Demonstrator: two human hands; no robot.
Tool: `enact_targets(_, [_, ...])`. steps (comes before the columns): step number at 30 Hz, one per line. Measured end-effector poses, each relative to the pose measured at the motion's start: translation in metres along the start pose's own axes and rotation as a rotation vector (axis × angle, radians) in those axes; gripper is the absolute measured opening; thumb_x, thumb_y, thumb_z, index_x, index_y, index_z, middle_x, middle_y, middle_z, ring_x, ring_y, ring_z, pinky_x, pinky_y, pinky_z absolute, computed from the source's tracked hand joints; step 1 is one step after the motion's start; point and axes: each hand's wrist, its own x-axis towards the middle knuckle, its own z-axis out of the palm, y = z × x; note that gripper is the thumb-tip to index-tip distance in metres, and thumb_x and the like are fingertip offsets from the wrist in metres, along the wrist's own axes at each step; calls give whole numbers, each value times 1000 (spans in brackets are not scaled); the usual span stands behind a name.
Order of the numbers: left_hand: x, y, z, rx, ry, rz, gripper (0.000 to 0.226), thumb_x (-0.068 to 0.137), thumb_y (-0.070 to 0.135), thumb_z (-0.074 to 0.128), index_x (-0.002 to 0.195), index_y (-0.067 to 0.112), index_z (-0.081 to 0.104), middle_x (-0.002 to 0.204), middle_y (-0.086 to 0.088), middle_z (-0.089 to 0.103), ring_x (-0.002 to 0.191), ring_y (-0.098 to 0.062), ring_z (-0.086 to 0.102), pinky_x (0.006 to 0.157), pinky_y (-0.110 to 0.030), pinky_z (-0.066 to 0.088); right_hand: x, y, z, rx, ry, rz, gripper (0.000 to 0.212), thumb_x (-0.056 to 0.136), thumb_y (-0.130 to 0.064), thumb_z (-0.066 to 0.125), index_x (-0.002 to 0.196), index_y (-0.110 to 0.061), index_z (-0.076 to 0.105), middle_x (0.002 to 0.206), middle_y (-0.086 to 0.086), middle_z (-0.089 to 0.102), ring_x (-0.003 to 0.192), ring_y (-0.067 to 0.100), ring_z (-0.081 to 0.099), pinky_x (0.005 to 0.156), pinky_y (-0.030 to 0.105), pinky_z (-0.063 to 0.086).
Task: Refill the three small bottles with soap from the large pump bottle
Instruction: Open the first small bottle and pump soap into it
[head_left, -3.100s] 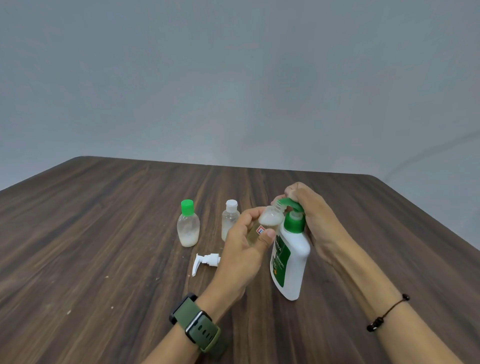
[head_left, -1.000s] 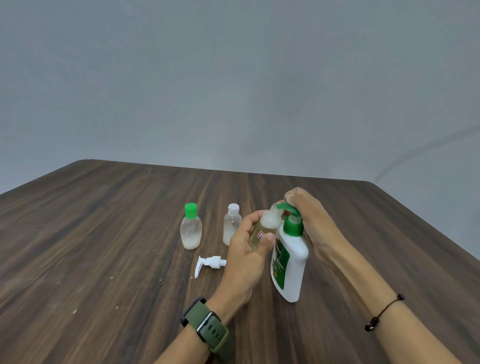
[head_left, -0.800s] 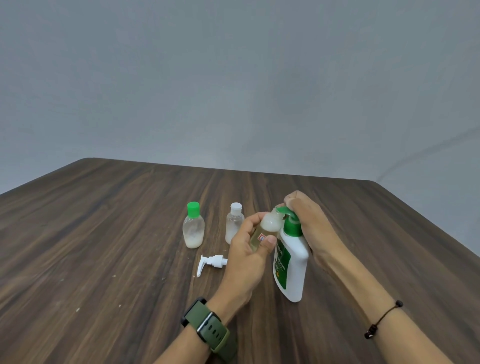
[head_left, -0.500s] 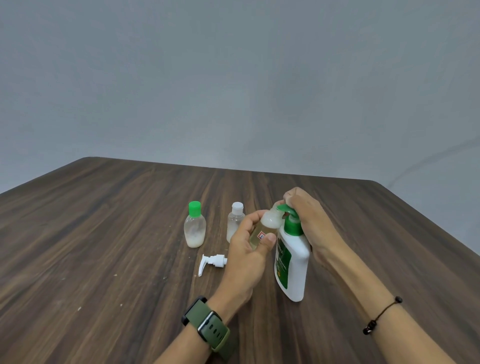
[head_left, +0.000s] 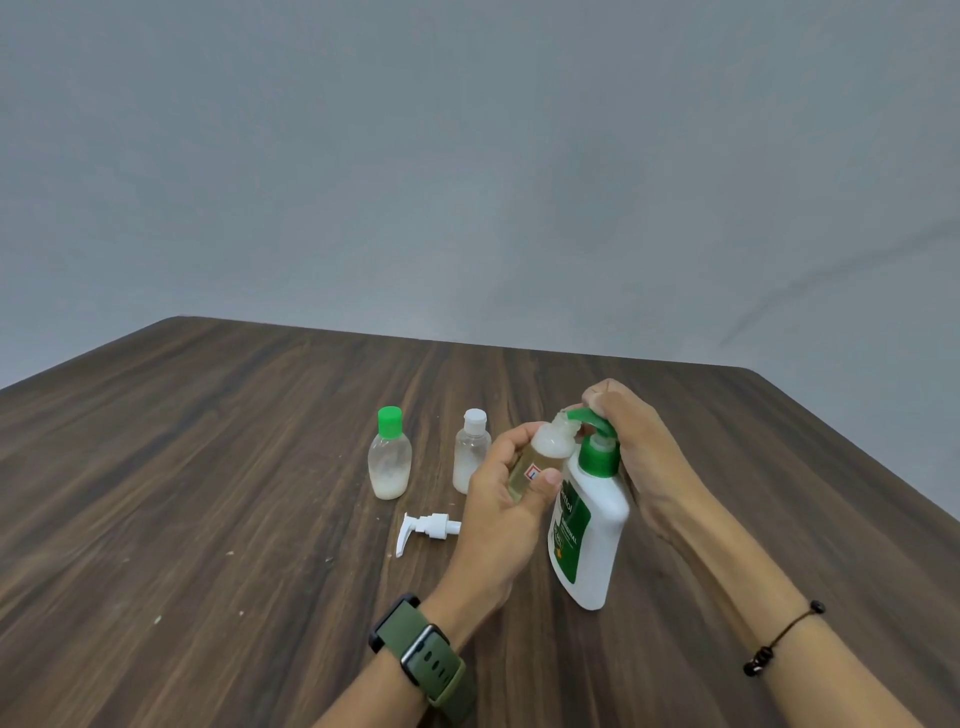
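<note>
My left hand curled around the uncapped small bottle, tilting its mouth up under the green nozzle of the large pump bottle, which stood on the desk just right of that hand. My right hand wrapped the pump head from behind, fingers pressing down on top. The trick, I judged, was keeping the mouth touching the spout and pressing slowly, so thick soap went in rather than down the neck (it looked already messy there). Beyond my left hand stood the green-capped bottle and the white-capped bottle, both closed; the loose white pump top lay just left of my left hand.
</note>
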Motion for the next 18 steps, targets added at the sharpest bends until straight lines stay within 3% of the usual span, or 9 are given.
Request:
enact_targets(4, [-1,-1,0,17,-1,-7,39,87,-6,51,101,29,53,103,15,60,88,18,56,69,-2,44,-3,5,0,-7,9,-16,22,72,-27,49,51,-27,43,56,-9,44,55,10,39,57,31,35])
enact_targets(9, [-1,1,0,1,-16,-11,38,87,-6,51,103,28,53,102,15,61,86,18,56,68,-2,44,-1,3,-1,20,-5,4,23,73,-29,49,50,-28,45,56,-9,45,56,12,39,58,32,35])
enact_targets(14, [1,2,-3,5,-16,-20,37,88,-3,52,105,29,53,107,16,61,93,15,56,73,-4,44,0,-3,-5,47,-15,31,16,74,-31,50,62,-22,46,65,-2,51,66,16,45,70,41,35])
enact_targets(16, [-1,1,-5,19,-3,-30,39,88,-2,52,102,35,54,107,18,60,98,10,55,79,-10,46,-3,-7,-6,-38,36,3,15,75,-37,48,77,-22,48,82,1,59,78,17,53,77,42,42])
enact_targets(18, [-2,2,-10,27,18,-53,40,88,-1,52,99,38,54,106,19,60,100,2,54,87,-20,45,-10,-16,-5,-264,173,-145,23,79,-42,46,93,-24,45,96,-2,55,89,14,54,78,27,44])
